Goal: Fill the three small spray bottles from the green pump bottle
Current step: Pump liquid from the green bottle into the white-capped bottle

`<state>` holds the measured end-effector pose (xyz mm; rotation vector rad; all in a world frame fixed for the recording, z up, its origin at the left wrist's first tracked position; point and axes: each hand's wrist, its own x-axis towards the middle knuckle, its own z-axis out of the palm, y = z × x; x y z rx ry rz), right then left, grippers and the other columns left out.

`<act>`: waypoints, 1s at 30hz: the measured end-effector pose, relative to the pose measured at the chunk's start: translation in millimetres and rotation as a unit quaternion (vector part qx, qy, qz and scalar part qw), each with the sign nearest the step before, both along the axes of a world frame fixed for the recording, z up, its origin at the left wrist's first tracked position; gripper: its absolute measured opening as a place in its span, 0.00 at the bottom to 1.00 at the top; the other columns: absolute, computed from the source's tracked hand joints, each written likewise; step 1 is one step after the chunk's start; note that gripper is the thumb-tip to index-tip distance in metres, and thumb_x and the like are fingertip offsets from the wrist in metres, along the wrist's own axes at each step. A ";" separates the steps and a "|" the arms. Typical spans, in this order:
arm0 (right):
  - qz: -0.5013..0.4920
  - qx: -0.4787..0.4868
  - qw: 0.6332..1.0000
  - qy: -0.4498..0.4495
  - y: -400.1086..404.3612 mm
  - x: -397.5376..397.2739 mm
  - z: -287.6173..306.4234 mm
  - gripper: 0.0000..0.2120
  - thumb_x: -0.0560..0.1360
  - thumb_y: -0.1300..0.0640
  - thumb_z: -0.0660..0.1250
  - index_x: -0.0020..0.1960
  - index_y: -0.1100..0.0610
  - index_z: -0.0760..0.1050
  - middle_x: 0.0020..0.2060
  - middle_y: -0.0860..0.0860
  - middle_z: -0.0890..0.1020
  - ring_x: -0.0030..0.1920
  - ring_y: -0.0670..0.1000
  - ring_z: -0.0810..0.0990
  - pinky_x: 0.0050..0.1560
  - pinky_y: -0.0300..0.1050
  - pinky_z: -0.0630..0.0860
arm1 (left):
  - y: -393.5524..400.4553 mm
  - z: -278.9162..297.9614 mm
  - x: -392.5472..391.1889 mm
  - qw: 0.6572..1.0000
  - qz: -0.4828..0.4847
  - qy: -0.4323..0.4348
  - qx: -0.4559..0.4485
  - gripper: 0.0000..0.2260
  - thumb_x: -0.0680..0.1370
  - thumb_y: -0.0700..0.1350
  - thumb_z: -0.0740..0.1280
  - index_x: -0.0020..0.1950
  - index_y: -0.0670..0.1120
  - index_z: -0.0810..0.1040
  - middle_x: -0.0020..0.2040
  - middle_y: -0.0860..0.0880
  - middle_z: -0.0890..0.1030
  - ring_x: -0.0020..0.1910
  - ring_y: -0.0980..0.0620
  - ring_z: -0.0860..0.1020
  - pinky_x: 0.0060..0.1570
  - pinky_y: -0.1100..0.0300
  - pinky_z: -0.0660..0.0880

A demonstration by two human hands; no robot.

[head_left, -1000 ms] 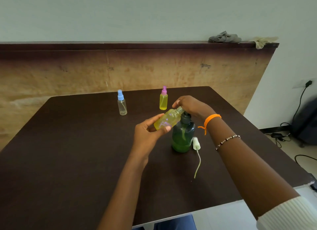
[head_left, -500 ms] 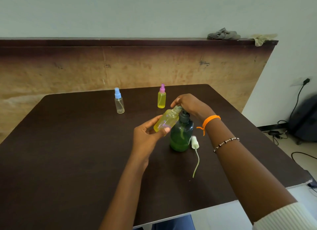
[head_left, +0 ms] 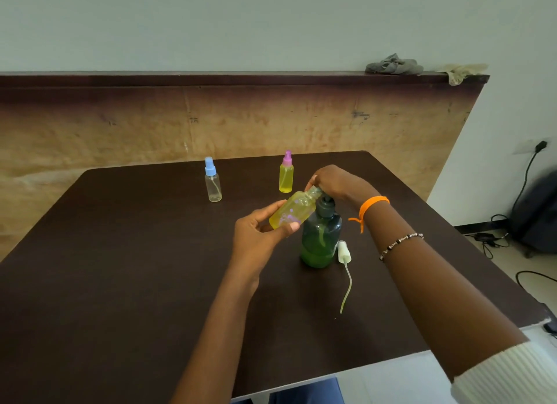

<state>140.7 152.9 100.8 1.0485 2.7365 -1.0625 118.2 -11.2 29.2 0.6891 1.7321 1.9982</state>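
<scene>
The green pump bottle point(head_left: 320, 240) stands upright mid-table, liquid low in it. My left hand point(head_left: 259, 234) holds a small uncapped spray bottle point(head_left: 294, 211) with yellow liquid, tilted so its neck meets the pump's spout. My right hand point(head_left: 337, 183) rests on the pump head and hides it. That bottle's white spray cap point(head_left: 344, 252) lies beside the green bottle, its tube trailing toward me. A clear bottle with a blue cap point(head_left: 213, 181) and a yellow-filled bottle with a pink cap point(head_left: 286, 173) stand at the back.
The dark brown table point(head_left: 120, 268) ends at a wooden panel behind. A grey cloth point(head_left: 393, 65) lies on the panel's ledge. A dark bag point(head_left: 539, 210) and cables sit on the floor to the right.
Both hands and the tilted bottle stay at the pump head. Only the view has shifted slightly.
</scene>
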 end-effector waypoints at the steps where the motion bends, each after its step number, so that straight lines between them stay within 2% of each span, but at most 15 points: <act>1: -0.003 0.017 1.000 -0.009 1.2 -0.8 0.5 0.15 0.76 0.66 0.58 0.60 0.67 0.76 0.59 0.63 0.78 0.45 0.54 0.77 0.48 0.43 0.75 | 0.0 0.6 -0.6 1.000 0.000 0.002 0.000 0.20 0.69 0.35 0.74 0.59 0.49 0.80 0.56 0.48 0.82 0.53 0.55 0.80 0.50 0.66 0.77; 2: -0.017 0.031 0.999 -0.010 3.2 -0.9 -0.6 0.16 0.74 0.63 0.59 0.59 0.64 0.77 0.59 0.62 0.78 0.53 0.58 0.78 0.56 0.48 0.75 | -0.1 1.0 -1.0 1.000 0.000 0.002 0.002 0.20 0.69 0.35 0.74 0.60 0.48 0.79 0.56 0.48 0.82 0.52 0.56 0.80 0.51 0.66 0.77; 3: -0.036 0.039 0.999 -0.007 6.3 -2.0 -3.0 0.18 0.71 0.60 0.59 0.57 0.62 0.78 0.58 0.61 0.79 0.58 0.61 0.77 0.60 0.54 0.74 | -0.1 0.8 -1.4 1.000 0.000 0.003 0.004 0.20 0.69 0.35 0.74 0.60 0.48 0.79 0.56 0.48 0.82 0.52 0.56 0.80 0.50 0.67 0.77; 5: -0.059 0.039 0.997 0.023 17.2 -6.3 -14.1 0.19 0.61 0.57 0.55 0.46 0.57 0.80 0.54 0.60 0.80 0.56 0.63 0.77 0.59 0.60 0.74 | 1.4 -0.6 -1.6 1.000 -0.002 -0.001 0.005 0.20 0.69 0.35 0.74 0.59 0.50 0.79 0.55 0.49 0.82 0.52 0.57 0.80 0.49 0.68 0.77; 8: -0.086 -0.003 0.995 0.049 33.4 -13.0 -36.3 0.16 0.57 0.55 0.53 0.36 0.56 0.78 0.50 0.61 0.81 0.53 0.64 0.78 0.59 0.63 0.73 | 2.6 -4.0 -0.5 1.000 -0.005 -0.007 -0.003 0.20 0.69 0.36 0.74 0.57 0.53 0.80 0.55 0.49 0.82 0.53 0.55 0.80 0.51 0.66 0.76; 12: -0.091 0.000 0.995 0.044 29.9 -12.6 -32.1 0.23 0.57 0.55 0.52 0.45 0.57 0.79 0.52 0.61 0.80 0.56 0.63 0.76 0.61 0.64 0.71 | 0.9 -1.6 -1.4 1.000 -0.001 -0.003 -0.001 0.20 0.69 0.35 0.74 0.56 0.53 0.80 0.53 0.50 0.83 0.50 0.58 0.80 0.48 0.68 0.76; 16: -0.058 0.030 0.998 -0.010 46.0 -25.6 -33.2 0.25 0.59 0.55 0.52 0.50 0.58 0.78 0.55 0.61 0.80 0.56 0.63 0.76 0.60 0.61 0.73 | -0.3 2.4 -2.0 1.000 -0.001 0.003 -0.001 0.20 0.69 0.35 0.74 0.57 0.52 0.79 0.54 0.48 0.83 0.50 0.54 0.79 0.51 0.65 0.77; 18: -0.056 0.048 0.997 -0.001 26.2 -11.4 -17.5 0.21 0.66 0.55 0.54 0.52 0.59 0.78 0.55 0.60 0.80 0.54 0.62 0.77 0.60 0.58 0.74 | 0.3 2.7 -1.7 1.000 -0.003 0.004 0.002 0.20 0.69 0.35 0.74 0.57 0.53 0.79 0.54 0.47 0.82 0.50 0.54 0.79 0.50 0.64 0.76; 20: -0.049 0.035 0.998 0.007 10.7 -2.3 -9.3 0.13 0.74 0.62 0.56 0.50 0.64 0.78 0.51 0.60 0.81 0.47 0.56 0.77 0.54 0.50 0.76 | 1.9 1.5 -0.9 1.000 -0.008 0.001 0.004 0.20 0.69 0.35 0.74 0.56 0.53 0.79 0.54 0.48 0.82 0.50 0.56 0.80 0.46 0.68 0.76; 21: -0.052 0.030 0.998 0.011 9.4 -1.6 -9.7 0.11 0.75 0.65 0.57 0.48 0.65 0.78 0.48 0.60 0.81 0.45 0.55 0.77 0.49 0.48 0.76 | 2.7 0.8 -0.2 1.000 -0.010 -0.001 0.003 0.20 0.69 0.36 0.74 0.56 0.54 0.79 0.54 0.49 0.82 0.50 0.57 0.80 0.44 0.70 0.75; 23: -0.060 0.021 0.998 0.016 8.1 -0.9 -11.1 0.13 0.75 0.67 0.57 0.51 0.68 0.79 0.45 0.60 0.80 0.44 0.56 0.77 0.49 0.49 0.75 | 3.2 -0.5 0.7 1.000 -0.010 -0.004 0.000 0.19 0.69 0.36 0.74 0.55 0.55 0.79 0.54 0.49 0.82 0.50 0.56 0.80 0.42 0.72 0.74; 26: -0.052 0.016 0.999 0.006 1.4 0.7 -2.1 0.16 0.77 0.66 0.55 0.60 0.68 0.75 0.57 0.63 0.78 0.54 0.60 0.78 0.58 0.51 0.76 | 2.5 0.0 -0.2 1.000 -0.006 -0.004 0.001 0.19 0.69 0.37 0.74 0.55 0.55 0.79 0.54 0.48 0.82 0.52 0.54 0.80 0.45 0.69 0.75; 28: -0.032 -0.004 0.999 -0.013 -3.3 4.7 5.3 0.18 0.79 0.64 0.53 0.67 0.66 0.69 0.64 0.63 0.74 0.49 0.58 0.76 0.53 0.49 0.75 | 1.5 0.5 -1.4 1.000 -0.008 0.001 -0.003 0.20 0.69 0.36 0.74 0.56 0.54 0.79 0.55 0.48 0.82 0.53 0.53 0.80 0.47 0.67 0.75; 30: -0.007 0.007 0.999 -0.041 -4.1 7.4 7.1 0.18 0.80 0.63 0.52 0.68 0.66 0.68 0.65 0.63 0.73 0.46 0.55 0.73 0.52 0.48 0.74 | 0.4 0.9 -2.0 1.000 -0.012 0.004 -0.005 0.21 0.69 0.36 0.75 0.58 0.53 0.79 0.56 0.48 0.82 0.53 0.53 0.80 0.47 0.67 0.75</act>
